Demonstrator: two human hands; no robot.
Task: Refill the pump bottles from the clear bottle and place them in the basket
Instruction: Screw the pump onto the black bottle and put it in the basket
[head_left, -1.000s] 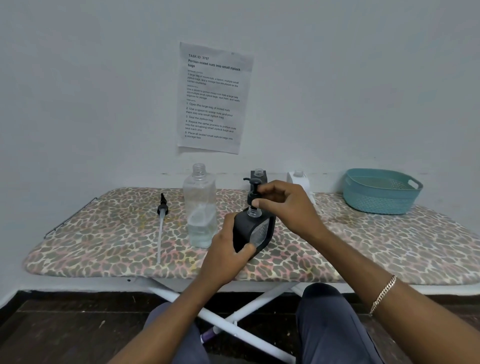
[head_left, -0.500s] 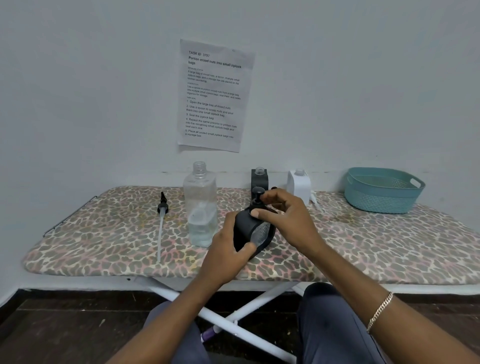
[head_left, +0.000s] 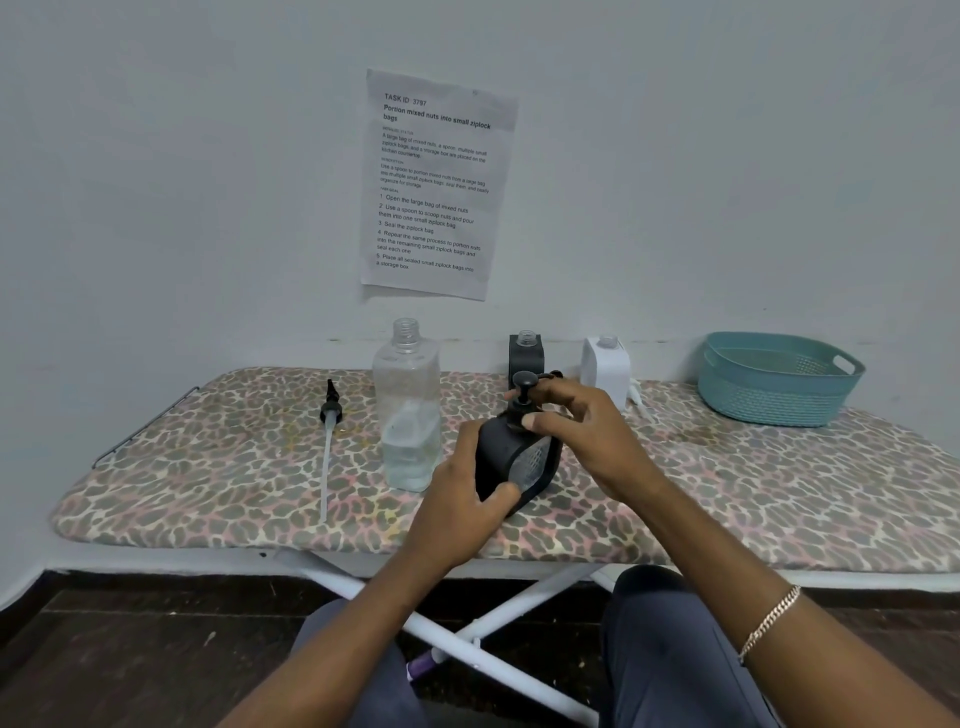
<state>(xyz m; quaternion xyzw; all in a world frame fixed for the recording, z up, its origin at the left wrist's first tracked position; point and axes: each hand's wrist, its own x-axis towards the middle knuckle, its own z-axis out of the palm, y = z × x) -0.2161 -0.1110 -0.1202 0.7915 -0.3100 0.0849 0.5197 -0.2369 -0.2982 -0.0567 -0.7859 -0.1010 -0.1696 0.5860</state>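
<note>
Holds the black pump bottle (head_left: 514, 462) a little below the centre of the frame, low over the ironing board (head_left: 208, 457); cannot tell whether the base touches the cover. Wraps the left hand (head_left: 462, 514) round the lower body, thumb laid across the ribbed front panel. Pinches with the right hand (head_left: 587, 436) the collar under the pump head (head_left: 524, 382), fingers curled, probably to screw it tight.

Looks like stiff plastic, squarish, with smooth matte sides. Probably light to middling in weight, depending on the fill, which is hidden by the dark wall. Should not give under a firm grip. Better to take by the broad body for carrying, not by the pump head, since a pull there could press the pump or loosen the thread.

Runs base to pump along the long axis, nearly upright, top tipped a little toward the upper right. Seems to point the spout to the right, partly hidden behind the fingers.

Just to the left: the clear bottle (head_left: 408, 415), uncapped, with little liquid. At the right of the frame, well apart: the teal basket (head_left: 779, 395), with no bottle seen in it.
</note>
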